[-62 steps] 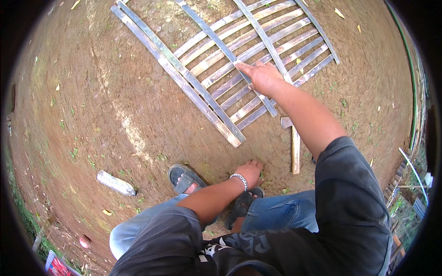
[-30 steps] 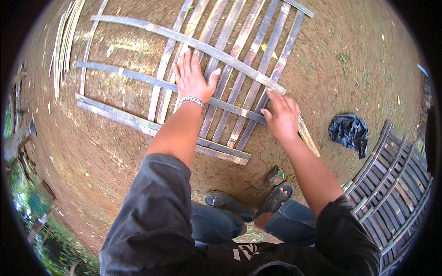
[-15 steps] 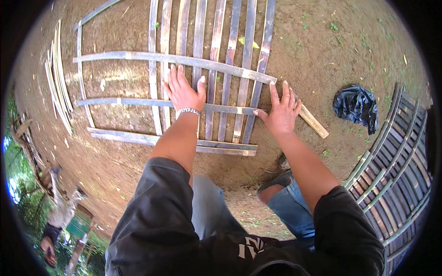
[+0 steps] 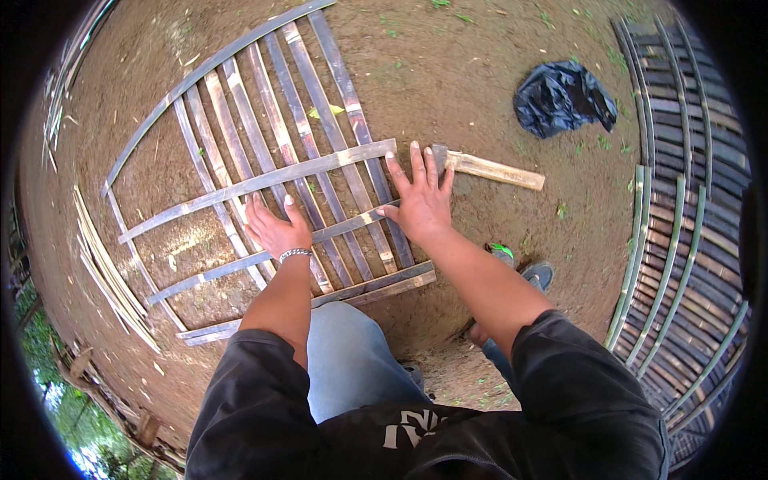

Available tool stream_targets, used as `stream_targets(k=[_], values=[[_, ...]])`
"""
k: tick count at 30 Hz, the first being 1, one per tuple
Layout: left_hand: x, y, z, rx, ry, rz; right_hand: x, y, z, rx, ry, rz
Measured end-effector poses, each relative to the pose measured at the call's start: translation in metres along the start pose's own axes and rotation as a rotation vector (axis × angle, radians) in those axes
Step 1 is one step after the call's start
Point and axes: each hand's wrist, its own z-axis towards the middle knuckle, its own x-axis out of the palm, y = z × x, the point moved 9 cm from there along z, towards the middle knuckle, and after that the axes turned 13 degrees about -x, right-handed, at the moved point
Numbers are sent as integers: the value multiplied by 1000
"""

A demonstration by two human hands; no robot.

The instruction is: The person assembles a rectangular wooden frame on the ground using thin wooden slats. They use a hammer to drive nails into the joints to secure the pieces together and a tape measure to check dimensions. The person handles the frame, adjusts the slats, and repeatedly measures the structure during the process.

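Observation:
A lattice panel of flat, dark split-bamboo slats (image 4: 278,136) lies on the ground before me, with longer strips laid across them. My left hand (image 4: 278,230) rests palm down on the slats, fingers stretched out, between the upper cross strip (image 4: 232,190) and the lower cross strip (image 4: 204,276). At the panel's right edge my right hand (image 4: 422,206) is spread flat. Its index fingertip is at the end of the upper strip, its thumb at the end of the lower one. Just beyond its fingers lies a tool with a wooden handle (image 4: 500,170) and a dark metal head (image 4: 439,157).
A crumpled black plastic bag (image 4: 564,100) lies on the dirt at the far right. More slatted bamboo panels (image 4: 672,264) stand or lie along the right edge. Thin pale strips (image 4: 112,280) are bundled at the left. A shoe (image 4: 538,275) shows near my right forearm.
My view has turned, so the panel sits tilted and further left, and its curved far strip shows more fully. Both hands stay flat at the cross strips. The person at lower left is out of view.

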Motion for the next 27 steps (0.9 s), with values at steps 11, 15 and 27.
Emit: stream_targets(k=[11, 15, 27], values=[[-16, -47, -20, 209, -18, -64, -3, 1, -4, -46, -54, -11], [9, -115, -70, 386, 182, -150, -1, -4, -5, 0, -45, 20], [21, -121, -74, 416, 252, -108, 35, -25, -76, 158, -531, 283]])
